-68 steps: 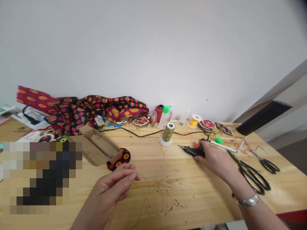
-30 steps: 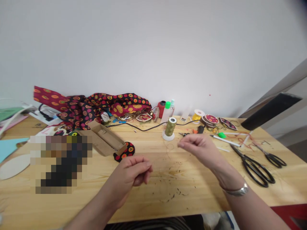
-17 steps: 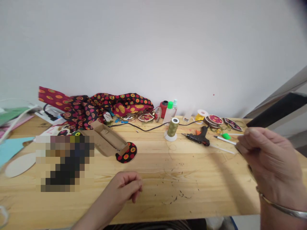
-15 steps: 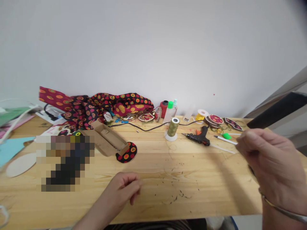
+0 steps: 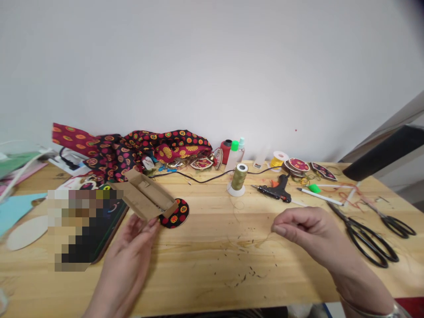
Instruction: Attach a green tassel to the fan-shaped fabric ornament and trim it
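Observation:
My left hand (image 5: 134, 247) is at the near lower edge of an open cardboard box (image 5: 150, 194), fingers loosely apart and fingertips touching or just short of it. The box is tilted beside a round patch of patterned fabric (image 5: 177, 215). Above the right half of the table, my right hand (image 5: 303, 227) pinches thumb and finger together on a fine thread (image 5: 263, 240), which trails left and is hard to follow. An olive thread spool (image 5: 238, 177) stands upright between and behind the hands, a loose strand lying in front of it.
Black-handled scissors (image 5: 367, 236) and a smaller pair (image 5: 392, 221) lie at the right, near a white pen (image 5: 321, 195) and a glue gun (image 5: 274, 190). Printed cloth (image 5: 149, 143) is heaped along the wall. A dark, partly blurred device (image 5: 106, 234) lies left. Thread scraps dot the table.
My right hand has come down and left from the right side, uncovering the scissors. My left hand has moved left to the box, its fingers loosening from a curl.

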`<state>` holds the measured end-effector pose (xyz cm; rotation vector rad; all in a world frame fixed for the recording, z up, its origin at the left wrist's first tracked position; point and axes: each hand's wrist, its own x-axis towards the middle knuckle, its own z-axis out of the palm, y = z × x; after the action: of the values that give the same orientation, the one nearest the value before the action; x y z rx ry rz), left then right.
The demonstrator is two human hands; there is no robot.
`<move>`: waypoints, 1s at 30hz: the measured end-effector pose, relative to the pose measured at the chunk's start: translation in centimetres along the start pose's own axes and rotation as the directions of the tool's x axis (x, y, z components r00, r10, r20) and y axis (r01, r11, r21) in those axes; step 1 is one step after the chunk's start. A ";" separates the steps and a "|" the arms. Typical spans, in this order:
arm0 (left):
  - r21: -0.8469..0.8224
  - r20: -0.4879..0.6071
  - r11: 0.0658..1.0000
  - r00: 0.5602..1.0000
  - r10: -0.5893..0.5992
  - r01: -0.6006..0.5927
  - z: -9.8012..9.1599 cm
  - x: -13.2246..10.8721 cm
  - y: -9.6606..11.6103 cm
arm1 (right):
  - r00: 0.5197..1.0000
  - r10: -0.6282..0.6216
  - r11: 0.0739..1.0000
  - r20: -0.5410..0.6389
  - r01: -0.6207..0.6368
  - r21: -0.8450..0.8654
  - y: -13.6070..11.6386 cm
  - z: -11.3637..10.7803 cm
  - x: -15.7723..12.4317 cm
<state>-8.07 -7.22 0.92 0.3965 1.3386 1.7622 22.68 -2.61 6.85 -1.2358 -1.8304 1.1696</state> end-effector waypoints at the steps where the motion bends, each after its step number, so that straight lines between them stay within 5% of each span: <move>1: -0.030 0.014 1.000 1.000 -0.003 0.003 0.4 0.4 0.1 | 1.000 0.008 1.000 0.019 -0.008 0.017 0.1 0.2 0.1; 11: -0.068 0.118 0.996 0.992 -0.042 0.051 4.7 2.3 0.2 | 0.986 0.089 0.992 0.141 -0.101 0.082 1.0 1.3 0.2; 19: 0.026 0.166 0.998 0.984 -0.065 0.062 6.1 1.8 -0.5 | 0.979 0.046 0.989 0.199 -0.018 -0.144 1.4 4.4 1.0; 21: 0.223 0.294 0.972 0.946 -0.139 0.074 6.3 0.0 -0.8 | 0.981 0.005 0.981 0.196 0.032 -0.189 0.9 5.2 1.3; 24: 0.439 0.563 0.894 0.746 -0.356 0.095 6.7 -2.9 -1.2 | 0.976 -0.042 0.977 0.215 0.084 -0.194 0.3 5.9 1.6; 26: 0.510 0.673 0.860 0.621 -0.402 0.004 6.9 -4.2 -1.5 | 0.978 -0.053 0.982 0.203 0.088 -0.169 0.1 6.0 1.6; 28: 0.574 0.660 0.814 0.636 -0.400 -0.083 7.0 -4.6 -1.5 | 0.985 -0.045 0.986 0.167 0.070 -0.148 0.1 5.9 1.6; 30: 0.635 0.593 0.763 0.711 -0.379 -0.123 7.0 -4.3 -1.4 | 0.991 -0.032 0.989 0.127 0.050 -0.138 0.4 5.6 1.4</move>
<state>-0.17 -6.19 3.28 1.1872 1.2925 0.7911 17.52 -2.99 4.20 -1.2196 -2.0516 1.1337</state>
